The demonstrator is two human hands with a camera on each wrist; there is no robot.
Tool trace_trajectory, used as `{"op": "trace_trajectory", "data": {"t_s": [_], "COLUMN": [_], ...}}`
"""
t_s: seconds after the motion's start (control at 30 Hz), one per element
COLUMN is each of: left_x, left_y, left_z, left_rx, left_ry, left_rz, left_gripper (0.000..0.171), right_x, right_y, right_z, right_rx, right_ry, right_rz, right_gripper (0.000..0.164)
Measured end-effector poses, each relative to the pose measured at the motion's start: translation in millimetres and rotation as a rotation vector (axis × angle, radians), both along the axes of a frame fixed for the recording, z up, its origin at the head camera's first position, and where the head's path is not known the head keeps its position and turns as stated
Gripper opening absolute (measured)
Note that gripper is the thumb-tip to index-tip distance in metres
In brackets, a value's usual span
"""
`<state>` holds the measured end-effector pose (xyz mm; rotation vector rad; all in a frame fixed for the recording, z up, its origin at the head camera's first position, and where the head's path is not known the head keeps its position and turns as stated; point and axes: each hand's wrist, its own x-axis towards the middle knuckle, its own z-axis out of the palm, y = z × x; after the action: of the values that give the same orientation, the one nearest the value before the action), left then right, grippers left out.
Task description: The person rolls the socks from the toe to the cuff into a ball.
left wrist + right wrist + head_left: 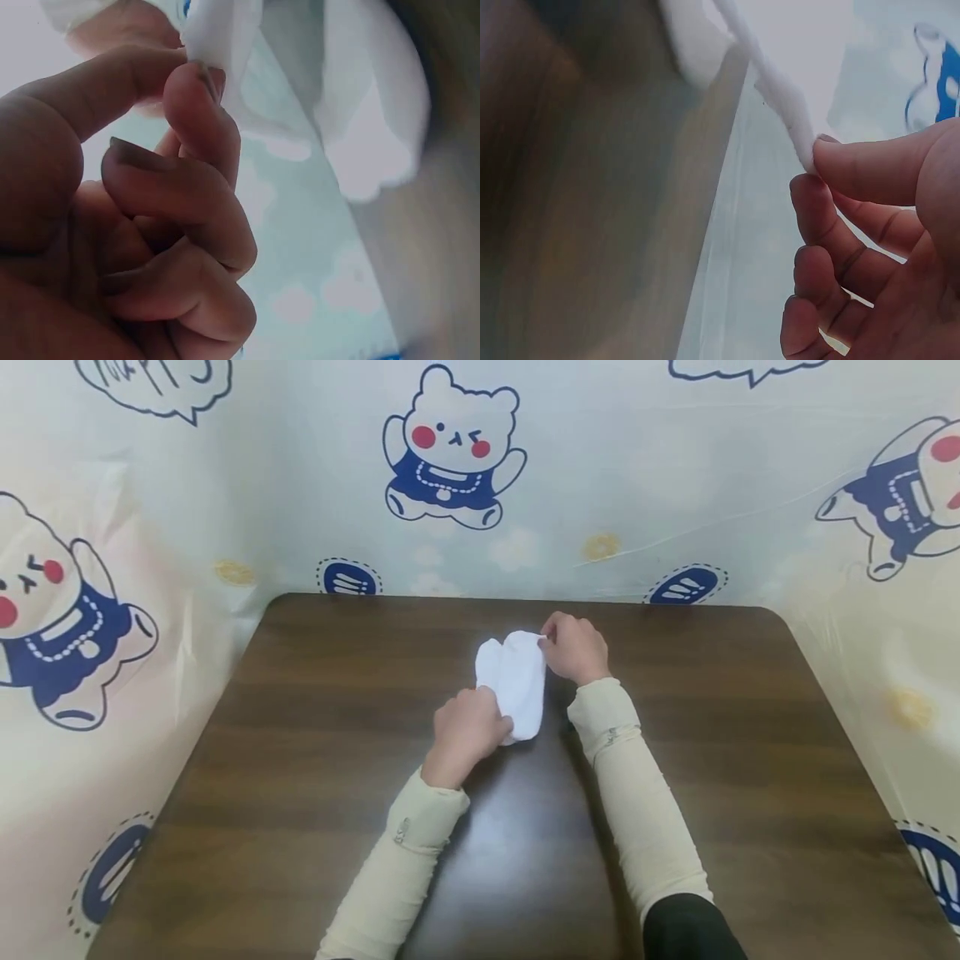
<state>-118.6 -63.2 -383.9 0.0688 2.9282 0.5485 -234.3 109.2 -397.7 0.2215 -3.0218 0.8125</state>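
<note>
A pair of white socks (517, 685), soft and with two rounded ends at the far side, is held over the far middle of the table. My left hand (468, 727) pinches the near left edge between thumb and index finger, the other fingers curled, and covers that corner. At the far right corner, my right hand (576, 647) pinches the white fabric (787, 97) between thumb and index fingertip. In the left wrist view, the gripped fabric (221, 34) rises above the fingertips, and a blurred white rounded part (371, 112) hangs to the right.
The dark brown wooden table (300, 777) has rounded far corners. Behind it and along both sides hangs a pale curtain (300, 468) printed with cartoon bears. Cream sleeves (645, 802) cover both forearms, with a black sleeve edge at the right.
</note>
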Motion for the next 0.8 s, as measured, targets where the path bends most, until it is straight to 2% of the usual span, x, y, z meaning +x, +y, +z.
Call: {"op": "trace_trajectory", "data": {"t_s": [0.13,0.3,0.57,0.67,0.8], "left_x": [5.0,6.4,-3.9,-6.5,-8.7], "left_y": [-26,-47,-46,-45,-42], "left_z": [4.6,4.4,-14.0,-23.7,-36.0], "left_rx": [0.027,0.074,0.183,0.196,0.164], "left_ry": [-0.025,-0.049,-0.198,-0.220,-0.214], "left_rz": [0.068,0.076,0.022,0.004,0.004], "left_gripper": [0.031,0.036,0.046,0.047,0.045], "right_x": [-3.9,-6.2,-10.8,-11.2,-12.0], "right_y": [-25,-45,-40,-40,-41], "right_z": [0.7,-1.3,-18.0,-23.5,-29.6], "right_rx": [-0.004,-0.004,0.032,0.060,0.089], "right_ry": [0.005,-0.006,-0.109,-0.139,-0.166], "right_rz": [0.053,0.058,0.040,0.035,0.030], "right_gripper": [0.017,0.016,0.020,0.020,0.020]}}
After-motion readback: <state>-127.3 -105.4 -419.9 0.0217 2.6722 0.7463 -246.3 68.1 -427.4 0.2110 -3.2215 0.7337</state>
